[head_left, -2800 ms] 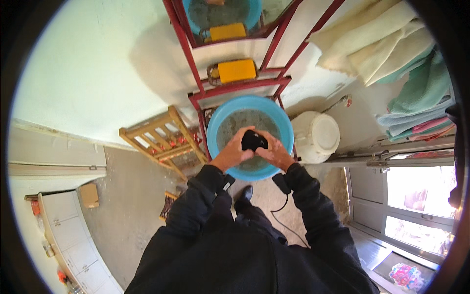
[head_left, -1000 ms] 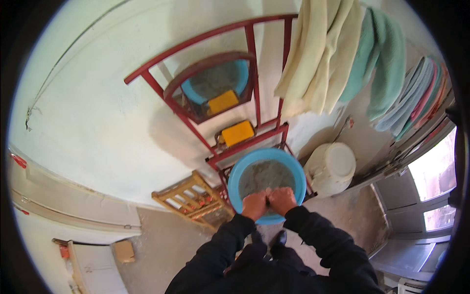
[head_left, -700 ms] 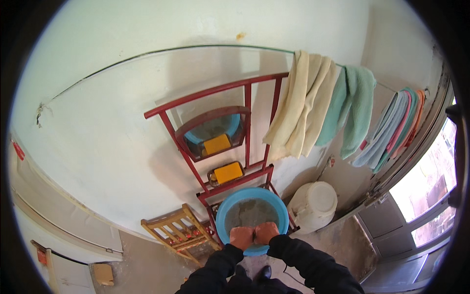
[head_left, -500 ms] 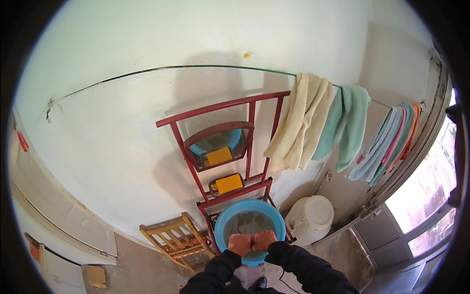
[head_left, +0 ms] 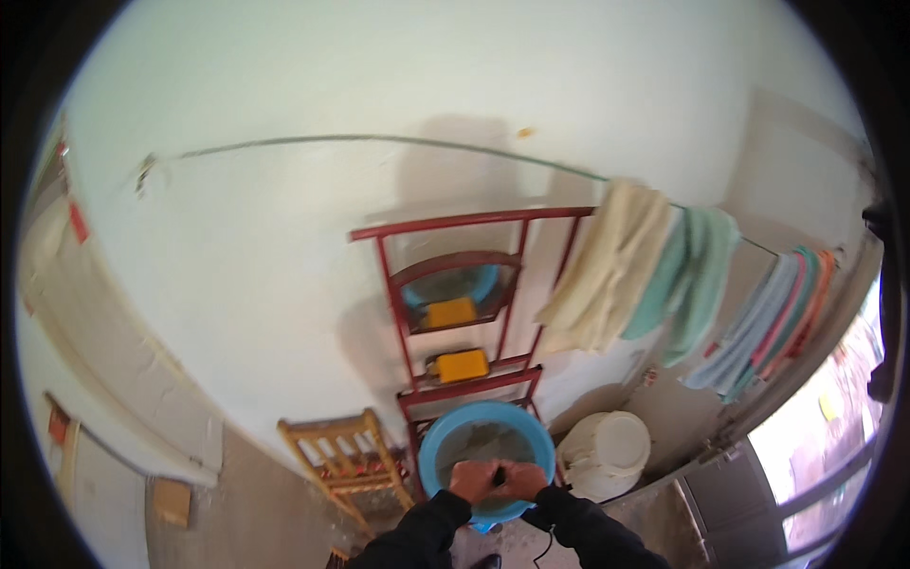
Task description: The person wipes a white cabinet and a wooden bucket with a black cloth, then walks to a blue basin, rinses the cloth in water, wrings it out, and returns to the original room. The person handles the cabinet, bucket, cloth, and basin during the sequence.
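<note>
A round blue basin [head_left: 433, 438] of cloudy water rests on a dark red wooden washstand [head_left: 464, 389]. Both fists are close together over the near part of the water. My left hand [head_left: 470, 480] is closed, its fingers curled inward. Against it, my right hand [head_left: 523, 480] is closed as well. A small dark patch shows between the two hands; what they grip, if anything, I cannot make out. Behind the basin, a yellow-orange block-shaped item [head_left: 463, 365] lies in a dark dish on the washstand's shelf, below an arched mirror [head_left: 445, 284].
Cream and green towels [head_left: 607, 266] hang from a line along the wall, with smaller cloths [head_left: 758, 322] farther right. A lidded white bucket [head_left: 607, 450] stands right of the basin. A wooden chair [head_left: 341, 450] is at left, and a cardboard box [head_left: 172, 501] lies on the floor.
The view has shifted, so the washstand and towels appear lower and farther right. My fists remain together over the basin, with their backs turned more upward and the dark patch plainer between them.
</note>
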The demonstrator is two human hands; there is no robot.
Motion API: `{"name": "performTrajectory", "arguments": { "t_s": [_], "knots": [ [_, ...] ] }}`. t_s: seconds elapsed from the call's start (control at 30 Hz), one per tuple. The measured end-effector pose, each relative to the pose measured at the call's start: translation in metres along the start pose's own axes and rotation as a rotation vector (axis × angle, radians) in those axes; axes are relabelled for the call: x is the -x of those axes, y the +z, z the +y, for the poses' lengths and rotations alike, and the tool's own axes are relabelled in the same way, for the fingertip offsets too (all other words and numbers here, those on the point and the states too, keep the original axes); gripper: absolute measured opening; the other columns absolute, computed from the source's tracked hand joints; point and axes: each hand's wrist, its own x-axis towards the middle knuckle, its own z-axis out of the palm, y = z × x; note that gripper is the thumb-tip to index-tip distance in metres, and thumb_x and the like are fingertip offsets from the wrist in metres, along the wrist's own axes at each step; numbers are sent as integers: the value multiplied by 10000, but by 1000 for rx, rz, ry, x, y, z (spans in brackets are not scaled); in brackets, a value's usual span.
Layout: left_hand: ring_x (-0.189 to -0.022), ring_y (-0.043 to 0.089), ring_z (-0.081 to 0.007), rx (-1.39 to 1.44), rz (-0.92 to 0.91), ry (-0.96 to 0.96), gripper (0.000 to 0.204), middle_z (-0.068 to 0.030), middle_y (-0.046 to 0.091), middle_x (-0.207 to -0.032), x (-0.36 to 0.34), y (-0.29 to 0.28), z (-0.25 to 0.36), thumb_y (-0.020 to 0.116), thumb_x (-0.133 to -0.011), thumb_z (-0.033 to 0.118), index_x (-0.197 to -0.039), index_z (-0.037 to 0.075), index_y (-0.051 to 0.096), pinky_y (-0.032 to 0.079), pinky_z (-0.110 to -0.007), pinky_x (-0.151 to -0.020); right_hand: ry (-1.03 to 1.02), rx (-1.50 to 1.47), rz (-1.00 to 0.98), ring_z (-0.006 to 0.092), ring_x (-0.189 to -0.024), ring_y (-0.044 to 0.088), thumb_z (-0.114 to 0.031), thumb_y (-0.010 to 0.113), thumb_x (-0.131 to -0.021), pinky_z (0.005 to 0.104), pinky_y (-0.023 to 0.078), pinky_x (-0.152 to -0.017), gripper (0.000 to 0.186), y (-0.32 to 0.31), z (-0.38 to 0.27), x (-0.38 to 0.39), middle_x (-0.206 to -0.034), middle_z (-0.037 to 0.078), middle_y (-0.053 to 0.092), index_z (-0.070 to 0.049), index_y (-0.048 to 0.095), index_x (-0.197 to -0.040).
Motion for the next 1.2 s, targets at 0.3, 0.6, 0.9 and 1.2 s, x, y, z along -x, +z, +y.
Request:
{"name": "performTrajectory", "arguments": {
  "t_s": [0.3,0.6,0.9,1.2],
  "knots": [
    [-911,746,-342,946,48,-545,564,-173,733,-1032,49,0,20,863,-890,293,-1312,43,585,563,-446,-760,-178,-721,207,347,-1224,658,-166,849,-867,417,548,-1045,785,-31,-20,23,-1344,228,652,10,499,-1548],
    [-915,668,-84,1627,480,-792,432,-34,697,-1083,147,-79,59,754,-1016,151,-1393,-1,607,529,-266,-786,-397,-663,185,287,-1001,733,-90,767,-952,382,592,-881,304,-6,-108,39,-1205,167,724,-15,730,-1245],
    [-993,671,-110,1423,854,-885,384,-42,715,-1131,308,-100,63,768,-976,134,-1326,7,674,533,-275,-854,-512,-527,8,195,-842,662,-68,870,-857,323,544,-713,301,51,-228,92,-1085,103,667,-30,776,-1141],
    [-1051,679,-144,1693,1408,-947,370,-50,728,-1176,529,-148,115,692,-999,79,-1364,26,682,542,-299,-921,-790,-421,-268,248,-822,695,-191,889,-857,367,549,-720,263,160,-394,179,-927,118,722,-28,791,-1039]
  ]
}}
